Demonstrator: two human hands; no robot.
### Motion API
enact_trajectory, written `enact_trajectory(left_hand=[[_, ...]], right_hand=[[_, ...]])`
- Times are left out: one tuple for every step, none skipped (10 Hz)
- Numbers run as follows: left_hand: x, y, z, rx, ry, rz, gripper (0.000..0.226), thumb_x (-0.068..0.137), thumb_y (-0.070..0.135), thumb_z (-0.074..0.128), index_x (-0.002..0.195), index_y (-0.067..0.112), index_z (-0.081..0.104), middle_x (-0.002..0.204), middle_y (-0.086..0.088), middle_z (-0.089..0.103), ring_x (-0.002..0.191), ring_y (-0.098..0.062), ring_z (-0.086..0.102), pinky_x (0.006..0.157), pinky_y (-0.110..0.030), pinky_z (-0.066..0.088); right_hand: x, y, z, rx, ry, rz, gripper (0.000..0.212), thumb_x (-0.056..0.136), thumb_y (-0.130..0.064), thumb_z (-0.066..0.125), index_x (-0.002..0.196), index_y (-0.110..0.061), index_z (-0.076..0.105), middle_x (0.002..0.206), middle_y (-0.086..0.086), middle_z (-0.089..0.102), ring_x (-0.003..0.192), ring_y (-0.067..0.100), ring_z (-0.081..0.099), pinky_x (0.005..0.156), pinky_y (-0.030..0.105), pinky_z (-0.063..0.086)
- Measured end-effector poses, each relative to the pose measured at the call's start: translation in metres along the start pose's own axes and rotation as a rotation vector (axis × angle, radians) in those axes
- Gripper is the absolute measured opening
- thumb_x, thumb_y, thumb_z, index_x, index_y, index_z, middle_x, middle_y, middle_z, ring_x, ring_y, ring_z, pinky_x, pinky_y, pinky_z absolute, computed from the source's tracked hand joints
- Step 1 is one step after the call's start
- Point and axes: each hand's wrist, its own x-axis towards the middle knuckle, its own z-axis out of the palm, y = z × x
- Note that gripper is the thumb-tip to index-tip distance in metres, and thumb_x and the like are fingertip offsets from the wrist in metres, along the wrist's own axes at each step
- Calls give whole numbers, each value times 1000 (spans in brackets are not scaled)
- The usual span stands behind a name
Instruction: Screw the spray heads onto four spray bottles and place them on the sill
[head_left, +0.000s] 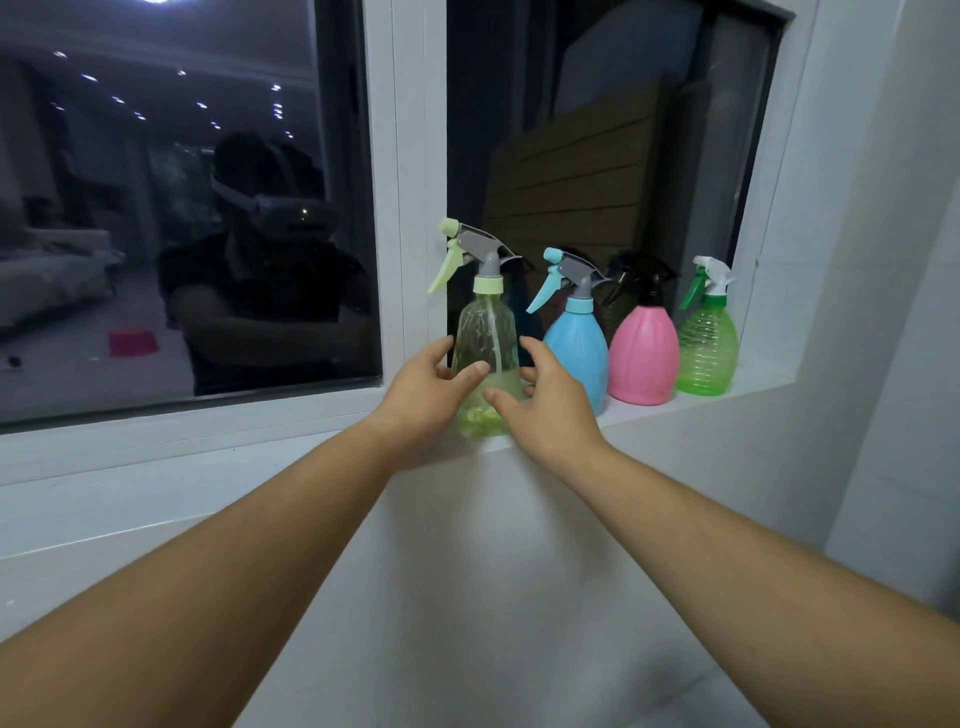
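A clear pale-green spray bottle (485, 332) with a light-green and grey spray head stands on the white sill (748, 391), leftmost in a row. My left hand (423, 397) cups its left side with the thumb on its front. On the other side, my right hand (550, 402) wraps around it, thumb low on the front and fingers behind. To the right stand a blue bottle (579, 348), a pink bottle (643, 356) with a black head, and a ribbed green bottle (707, 351) with a white and green head. All heads sit on their bottles.
The white window frame post (405, 208) rises just left of the bottles. Dark glass (182, 208) on the left reflects a person and a room. A white wall (857, 260) closes the sill's right end. Below the sill is a white ledge (156, 499).
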Motion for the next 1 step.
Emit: enact_trajectory(left_hand=[[-7, 1, -5, 93, 150, -20, 61, 91, 37, 73, 144, 23, 48, 121, -7, 65, 104, -15, 67, 80, -16, 53]], right_hand=[[-7, 1, -8, -5, 13, 41, 76, 86, -34, 70, 149, -24, 30, 144, 7, 52, 131, 23, 51, 107, 43, 45]])
